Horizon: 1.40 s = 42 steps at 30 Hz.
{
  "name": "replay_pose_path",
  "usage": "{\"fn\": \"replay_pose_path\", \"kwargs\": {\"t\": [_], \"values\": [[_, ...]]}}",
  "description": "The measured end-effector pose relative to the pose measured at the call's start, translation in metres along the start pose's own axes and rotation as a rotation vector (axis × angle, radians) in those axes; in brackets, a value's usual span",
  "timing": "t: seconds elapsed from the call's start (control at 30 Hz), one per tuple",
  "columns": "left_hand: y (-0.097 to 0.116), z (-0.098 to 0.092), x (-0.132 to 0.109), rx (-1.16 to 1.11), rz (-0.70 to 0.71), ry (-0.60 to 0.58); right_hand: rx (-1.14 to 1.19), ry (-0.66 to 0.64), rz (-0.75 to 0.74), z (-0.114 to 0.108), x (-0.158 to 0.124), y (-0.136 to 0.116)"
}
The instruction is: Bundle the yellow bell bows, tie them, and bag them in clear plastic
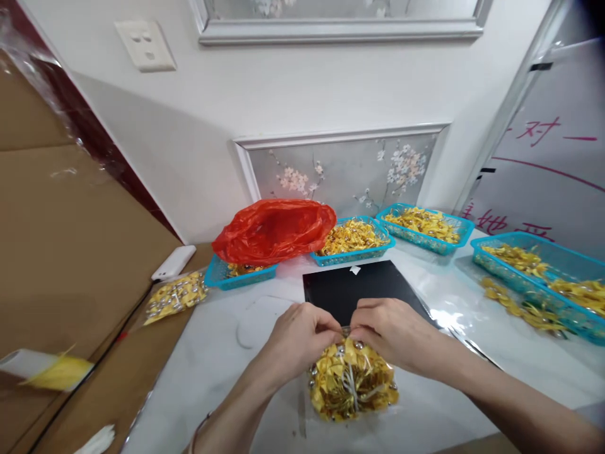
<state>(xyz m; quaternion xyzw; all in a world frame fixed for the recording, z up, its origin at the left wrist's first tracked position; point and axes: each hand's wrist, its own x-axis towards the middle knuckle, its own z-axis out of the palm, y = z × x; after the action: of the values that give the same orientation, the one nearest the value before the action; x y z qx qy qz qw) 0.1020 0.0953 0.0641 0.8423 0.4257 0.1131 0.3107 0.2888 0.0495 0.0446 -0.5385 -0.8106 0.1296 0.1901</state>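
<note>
A white wall (pixel 331 82) fills the back, and a white, glossy table (pixel 203 378) stands against it, with brown cardboard (pixel 61 239) along the left. At the right edge is a pale board (pixel 558 88) with handwriting in reddish-pink marker: 对一 can be read in the upper line, after a stroke that is only partly visible. A long curved line runs beneath it, and lower down 她 shows among characters that a basket partly covers. Two framed panels with printed blossoms, an upper one (pixel 340 7) and a lower one (pixel 340 167), are set in the wall.

Four turquoise baskets (pixel 576 258) of gold pieces stand along the back and right of the table; a red plastic bag (pixel 278 230) lies over part of the leftmost. A flat black sheet (pixel 340 284) with a small white patch lies just beyond the hands.

The clear bag (pixel 352 384), packed with gold pieces and silvery beads, is on the table directly before the person. The left hand (pixel 300 334) and right hand (pixel 390 328) pinch its top edge, thumbs and fingers closed on the plastic, nearly meeting. A smaller filled packet (pixel 174 296) lies at left, beside a white device (pixel 174 263). Smallest is the wall socket (pixel 145 47).
</note>
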Motion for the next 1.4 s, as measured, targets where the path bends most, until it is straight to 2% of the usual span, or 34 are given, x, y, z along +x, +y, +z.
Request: {"fn": "replay_pose_path", "kwargs": {"t": [0.23, 0.5, 0.73, 1.03, 1.23, 1.4], "values": [[-0.002, -0.002, -0.006, -0.001, -0.02, 0.023, 0.062, 0.021, 0.008, -0.011, -0.017, 0.023], [-0.01, -0.006, -0.009, -0.059, -0.04, 0.049, 0.164, 0.058, -0.013, -0.01, -0.023, 0.026], [-0.028, -0.006, -0.013, -0.285, -0.029, 0.02, 0.207, 0.04, -0.015, -0.014, -0.024, 0.029], [-0.042, -0.007, -0.019, -0.609, -0.095, -0.021, 0.274, -0.043, 0.067, -0.019, -0.028, 0.039], [-0.052, -0.014, -0.022, -0.761, -0.12, -0.087, 0.344, -0.075, 0.092, -0.014, -0.028, 0.05], [-0.054, -0.017, -0.026, -0.86, -0.109, -0.128, 0.496, -0.091, 0.157, -0.002, -0.032, 0.06]]}}
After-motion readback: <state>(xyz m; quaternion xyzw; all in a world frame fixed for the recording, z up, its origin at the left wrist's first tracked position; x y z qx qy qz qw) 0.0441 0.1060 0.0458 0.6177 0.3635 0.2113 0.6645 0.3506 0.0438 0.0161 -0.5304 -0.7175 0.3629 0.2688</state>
